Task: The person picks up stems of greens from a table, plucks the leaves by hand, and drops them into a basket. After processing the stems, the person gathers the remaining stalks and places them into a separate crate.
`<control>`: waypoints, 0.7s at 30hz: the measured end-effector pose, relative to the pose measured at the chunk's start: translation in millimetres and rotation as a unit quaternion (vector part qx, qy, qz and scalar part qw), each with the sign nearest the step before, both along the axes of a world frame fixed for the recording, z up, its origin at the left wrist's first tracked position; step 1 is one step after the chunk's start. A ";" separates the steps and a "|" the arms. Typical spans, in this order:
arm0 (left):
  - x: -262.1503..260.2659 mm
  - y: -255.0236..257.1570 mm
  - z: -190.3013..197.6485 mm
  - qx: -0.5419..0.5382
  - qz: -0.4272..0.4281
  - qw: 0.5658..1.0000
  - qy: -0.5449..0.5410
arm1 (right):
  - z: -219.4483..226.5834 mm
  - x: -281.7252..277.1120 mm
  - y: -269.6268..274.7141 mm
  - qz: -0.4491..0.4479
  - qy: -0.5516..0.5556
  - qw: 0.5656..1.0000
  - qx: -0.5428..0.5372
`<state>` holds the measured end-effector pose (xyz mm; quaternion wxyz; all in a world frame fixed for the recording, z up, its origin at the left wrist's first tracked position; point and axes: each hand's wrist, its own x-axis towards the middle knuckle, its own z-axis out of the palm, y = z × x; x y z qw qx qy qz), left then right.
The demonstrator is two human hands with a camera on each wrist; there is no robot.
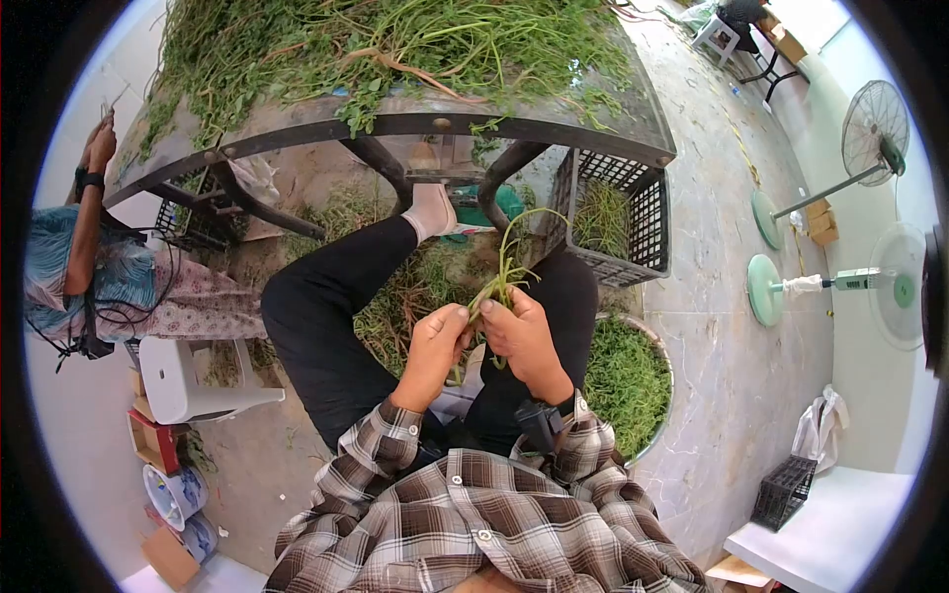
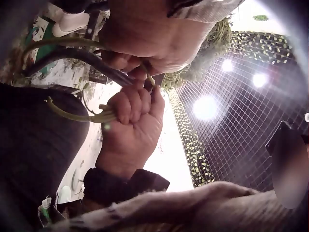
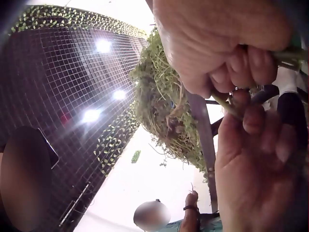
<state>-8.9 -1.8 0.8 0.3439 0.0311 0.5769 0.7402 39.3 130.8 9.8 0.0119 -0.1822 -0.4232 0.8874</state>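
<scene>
The shirt is plaid in brown and white.

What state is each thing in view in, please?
Left hand, curled, pinching stems
Right hand, curled, pinching stems
Green stems, held between both hands
Plastic crate, open-topped, holding stems
Round container, filled with greens
Table, heaped with greens
Upper pedestal fan, upright; cannot tell whether running

Head view: faces down from above, left hand and right hand at centre. Wrist views: close, facing upward, sharing both hands and ceiling lights.
</scene>
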 end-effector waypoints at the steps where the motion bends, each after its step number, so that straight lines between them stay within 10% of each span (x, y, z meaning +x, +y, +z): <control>1: 0.1 0.4 -2.0 -0.002 -0.002 1.000 0.007 | 0.2 0.4 -1.3 0.005 0.001 1.000 0.019; 12: -1.0 3.5 -2.1 -0.011 0.032 0.999 0.018 | 9.2 7.2 -20.5 -0.046 0.103 0.926 0.361; 18: -16.8 -7.3 -12.4 -0.022 0.117 0.990 -0.070 | 33.7 17.5 -24.8 -0.008 0.077 0.929 0.362; 21: -16.7 -9.4 -10.4 0.009 0.058 0.998 -0.037 | 20.4 10.3 -18.9 -0.064 0.042 0.984 0.162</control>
